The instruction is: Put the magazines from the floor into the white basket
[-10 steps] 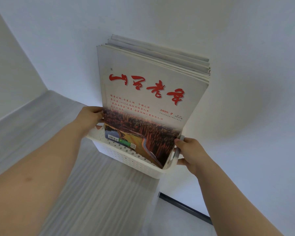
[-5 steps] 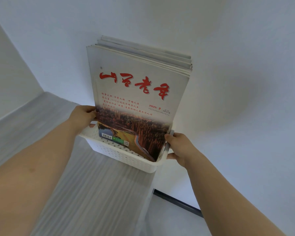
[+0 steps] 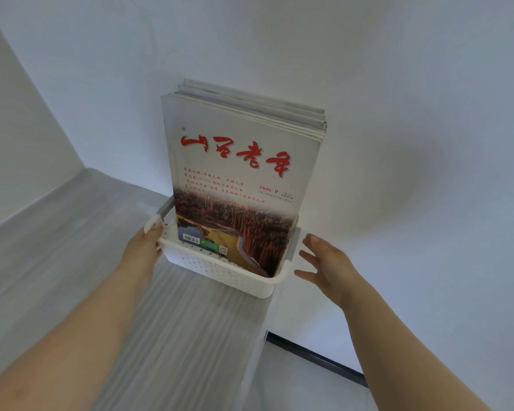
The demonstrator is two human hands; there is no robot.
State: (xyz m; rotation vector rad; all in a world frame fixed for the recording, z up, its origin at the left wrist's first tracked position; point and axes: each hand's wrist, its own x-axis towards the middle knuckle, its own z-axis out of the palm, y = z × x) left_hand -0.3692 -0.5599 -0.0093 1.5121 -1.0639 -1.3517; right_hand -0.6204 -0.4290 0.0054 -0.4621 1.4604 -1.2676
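The shelf, a pale ribbed ledge running into the corner, carries the basket at its far end, hard against the wall. Half a second ago both hands gripped the basket's ends; now they are letting go. That reads as the basket having been set down in its place, so the task looks all but finished.

The magazines stand upright in the basket as one thick stack, just beyond and between the two hands, leaning back against the wall. The front cover, with red brush lettering over a forest photo, faces the camera. Most of each magazine rises above the rim, so the stack could tip if the basket were knocked. No floor with loose magazines is in view, so I cannot tell whether any remain.

The right hand is off the basket, fingers spread, just to the side of its right handle. The left hand is loosely open, not clamped; one fingertip rests at the left handle, touching or nearly so.
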